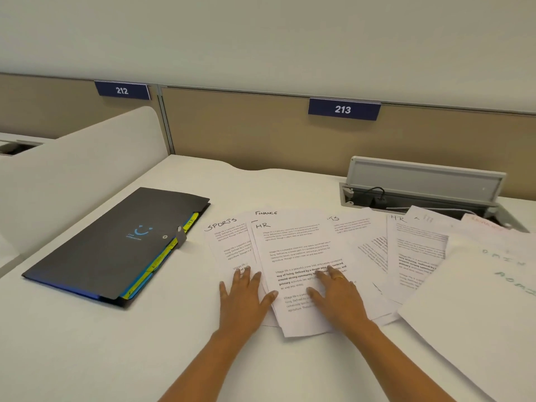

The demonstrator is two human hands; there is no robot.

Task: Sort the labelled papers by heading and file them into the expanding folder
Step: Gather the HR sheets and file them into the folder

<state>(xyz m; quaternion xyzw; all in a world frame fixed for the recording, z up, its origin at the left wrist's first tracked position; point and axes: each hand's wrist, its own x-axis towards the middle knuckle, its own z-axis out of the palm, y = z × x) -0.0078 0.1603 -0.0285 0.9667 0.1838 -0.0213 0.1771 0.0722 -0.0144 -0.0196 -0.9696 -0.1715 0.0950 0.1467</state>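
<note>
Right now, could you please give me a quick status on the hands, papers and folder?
Left hand, right hand: open, flat on fanned papers. Expanding folder flap down, lying left. Nothing blocking it.

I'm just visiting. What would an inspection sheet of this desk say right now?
Surface: white desk, papers spread over its right half.
Job's things: papers fanned out, headings SPORTS, FINANCE, HR showing; black folder flat to their left, coloured tabs poking out.
Clutter: nothing seen.
Hands: left hand flat on the papers' left edge; right hand flat on the top HR sheet; neither grips anything.
Cables: black cable in the open hatch behind the papers.
Surroundings: beige partition with sign 212 and sign 213; white divider on the left.
</note>
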